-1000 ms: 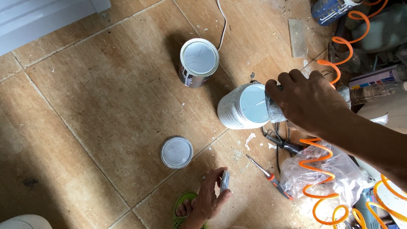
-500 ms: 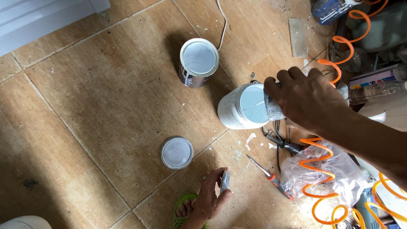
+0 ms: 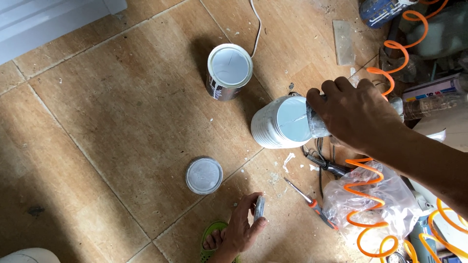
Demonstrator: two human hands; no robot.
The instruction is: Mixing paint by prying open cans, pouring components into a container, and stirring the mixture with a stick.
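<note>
My right hand (image 3: 358, 114) grips a small clear jar (image 3: 318, 122), tipped on its side at the rim of a white ribbed pot (image 3: 279, 122) full of pale grey liquid. Low in the view, my left hand (image 3: 243, 225) pinches a small grey cap (image 3: 260, 208) just above the tiled floor, beside my foot in a green sandal (image 3: 210, 238). An open metal can (image 3: 229, 68) of pale paint stands behind the pot. Its round lid (image 3: 204, 175) lies flat on the floor to the left of my left hand.
A red-handled screwdriver (image 3: 312, 203) lies on the tiles near a crumpled plastic bag (image 3: 375, 195). An orange coiled hose (image 3: 363, 219) runs through tool clutter along the right side. A white cable (image 3: 257, 24) trails away at the top.
</note>
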